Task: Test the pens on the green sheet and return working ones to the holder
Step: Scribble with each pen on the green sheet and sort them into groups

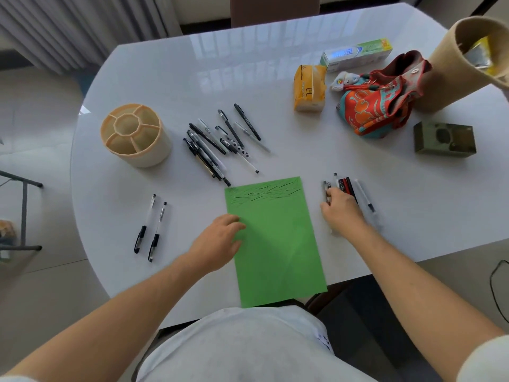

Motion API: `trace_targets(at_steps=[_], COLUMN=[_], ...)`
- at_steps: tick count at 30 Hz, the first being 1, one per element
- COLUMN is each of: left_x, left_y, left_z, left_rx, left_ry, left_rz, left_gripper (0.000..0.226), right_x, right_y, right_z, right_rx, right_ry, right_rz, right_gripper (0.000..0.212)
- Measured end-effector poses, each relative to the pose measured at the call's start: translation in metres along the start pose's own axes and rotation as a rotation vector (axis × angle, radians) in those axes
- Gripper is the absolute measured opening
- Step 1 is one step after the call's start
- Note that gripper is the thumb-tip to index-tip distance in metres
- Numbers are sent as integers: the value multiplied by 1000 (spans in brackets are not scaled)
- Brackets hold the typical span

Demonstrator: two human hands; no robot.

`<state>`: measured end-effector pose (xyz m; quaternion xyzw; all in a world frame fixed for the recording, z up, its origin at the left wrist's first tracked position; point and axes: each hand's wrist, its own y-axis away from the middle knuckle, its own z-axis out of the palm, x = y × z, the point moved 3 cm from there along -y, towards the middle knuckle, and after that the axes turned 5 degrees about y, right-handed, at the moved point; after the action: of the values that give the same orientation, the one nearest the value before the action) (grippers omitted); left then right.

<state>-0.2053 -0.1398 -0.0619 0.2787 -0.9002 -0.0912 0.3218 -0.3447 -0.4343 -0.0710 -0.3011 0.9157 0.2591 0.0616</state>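
From my head camera, looking down, the green sheet [274, 241] lies on the white table [170, 78] straight in front of me, its near edge hanging just over the table's rim, with black test strokes scribbled across its far end. My left hand [220, 238] rests flat on the sheet's left edge, fingers loosely spread and holding nothing. My right hand [343, 209] is just right of the sheet, lying over a small bunch of pens [349, 188], some dark, some red, one clear; my fingers curl down among them, but I cannot tell whether they have closed on one. Beyond the sheet's far left corner lies a loose pile of black and clear pens [220, 139], one tip almost touching the sheet. Two more pens [151, 227] lie side by side well to the left of my left hand. The round cream holder [135, 135], split into compartments, stands upright on the far left with nothing in it. On the far right sit a yellow tissue pack [308, 88], a toothpaste box [356, 54], a colourful cloth bag [380, 100] and a small dark green box [444, 142].
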Motion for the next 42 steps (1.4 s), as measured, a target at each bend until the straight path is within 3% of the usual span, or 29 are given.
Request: trace_targets(at_steps=[5, 7, 12, 15, 20, 22, 25, 28, 32, 35, 38, 42], left_x=[-14, -15, -16, -18, -20, -20, -20, -19, -13, -1, 17, 30], left_y=[13, 13, 14, 16, 27, 29, 26, 22, 11, 2, 0, 5], left_z=[13, 15, 16, 15, 19, 18, 15, 5, -9, -10, -1, 4], left_rx=[-49, -48, -85, -95, -65, -42, -45, 17, 132, -2, -220, -323], left_ry=[-103, -96, -83, -71, -56, -55, -2, 219, 657, 850, 780, 726], left_rz=[24, 21, 4, -1, 1, 11, 8, -67, -234, -261, -219, -202], left_gripper=[46, 46, 49, 51, 49, 48, 46, 49, 55, 39, 17, 18], right_x=[-7, -31, -124, -163, -173, -165, -142, -109, -67, -50, -43, -36], right_y=[-6, -7, -25, -41, -55, -55, -42, -10, 42, 74, 89, 91], right_z=[-6, -3, 16, 29, 42, 40, 28, 14, 2, 6, 16, 24], right_rx=[128, 172, 142, 96, 104, 112, 103, 59, -85, -229, -257, -211], right_ry=[202, 145, -89, -17, 76, -34, -416, -829, -1093, -1177, -1268, -1411], right_rz=[-32, -118, -289, -295, -253, -235, -173, -84, -102, -130, -111, -15], right_gripper=[32, 39, 33, 38, 17, 14, 12, 12, 11, 10, 17, 24])
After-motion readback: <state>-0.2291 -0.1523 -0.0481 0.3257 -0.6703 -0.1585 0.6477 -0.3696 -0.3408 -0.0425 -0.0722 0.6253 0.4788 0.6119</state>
